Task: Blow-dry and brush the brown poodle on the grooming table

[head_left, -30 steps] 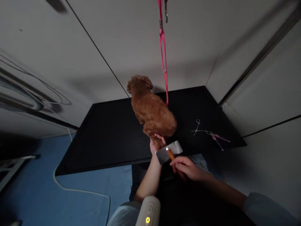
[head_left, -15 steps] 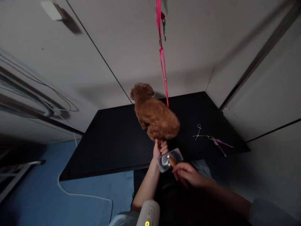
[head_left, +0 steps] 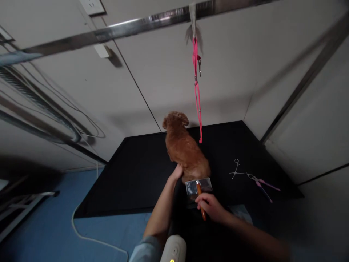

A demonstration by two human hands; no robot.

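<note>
A brown curly-coated dog [head_left: 187,149] is on the black table [head_left: 131,182], its back to me and its head toward the wall. My left hand [head_left: 178,171] touches the dog's left hind side, its fingers hidden behind the fur. In my right hand [head_left: 211,205] is a slicker brush [head_left: 200,187], gripped by its orange-brown wooden handle. The flat back of the brush head faces me, right at the dog's rump; its pins are out of sight.
Silver hemostat-like forceps [head_left: 236,171] and pink-and-purple handled clippers [head_left: 261,183] lie at the table's right. A pink grooming loop [head_left: 198,98] hangs from a metal bar [head_left: 152,22] above. A white cable [head_left: 92,238] crosses the blue floor [head_left: 62,225].
My left hand has moved from around the dog's tail up to its left hind side. The brush has come against the rump. The view has tilted up, showing the metal bar.
</note>
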